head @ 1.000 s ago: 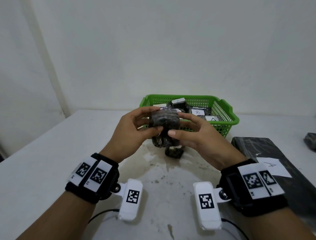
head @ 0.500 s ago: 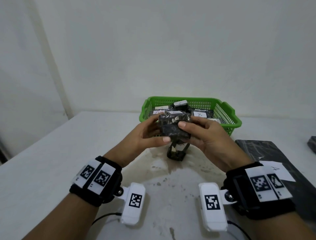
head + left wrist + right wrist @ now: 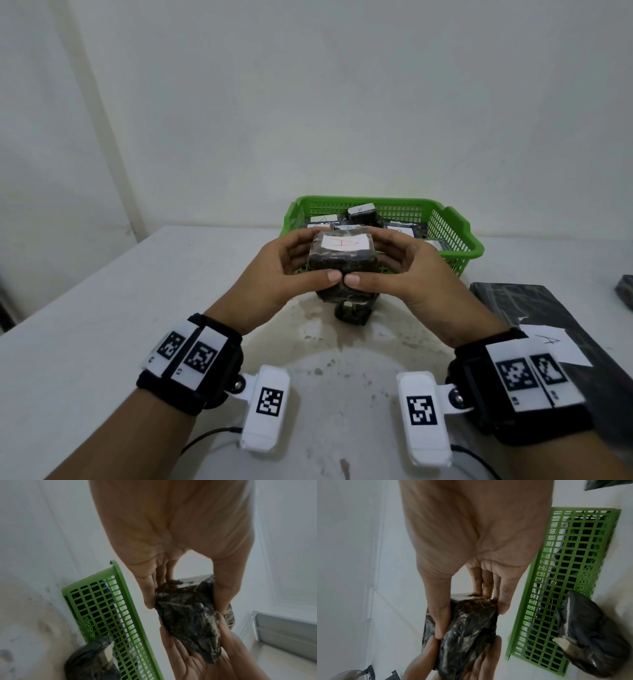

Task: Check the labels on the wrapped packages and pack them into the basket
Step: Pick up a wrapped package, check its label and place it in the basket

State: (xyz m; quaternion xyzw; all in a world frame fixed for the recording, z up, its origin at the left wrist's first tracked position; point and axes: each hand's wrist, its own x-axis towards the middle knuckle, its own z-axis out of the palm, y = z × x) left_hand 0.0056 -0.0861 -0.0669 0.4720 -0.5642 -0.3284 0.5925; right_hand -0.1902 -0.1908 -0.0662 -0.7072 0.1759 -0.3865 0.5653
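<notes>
- Holding one wrapped package [image 3: 342, 262] between them, the left hand [image 3: 274, 277] and right hand [image 3: 407, 274] each clamp an end, thumbs meeting on its near face and fingers curled behind.
- The package sits in the air just in front of the green basket [image 3: 459, 240], above the table [image 3: 102, 308] and clear of it. Its long axis runs side to side, roughly parallel to the basket's near wall.
- A white label [image 3: 340, 242] faces up toward the head camera, with a red mark on it that looks like an "A"; judged as the label check in progress.
- The basket already holds several dark labelled packages [image 3: 363, 214]. Free room inside cannot be judged from these views.
- A second small package [image 3: 352, 310] lies on the table directly below the held one, in front of the basket. A flat dark package [image 3: 548, 318] with its own "A" label lies to the basket's right.
- Judgement: the basket opening lies straight ahead of both hands and slightly beyond; neither hand is clearly nearer. The move calls for carrying forward over the near rim, keeping the label upward.
</notes>
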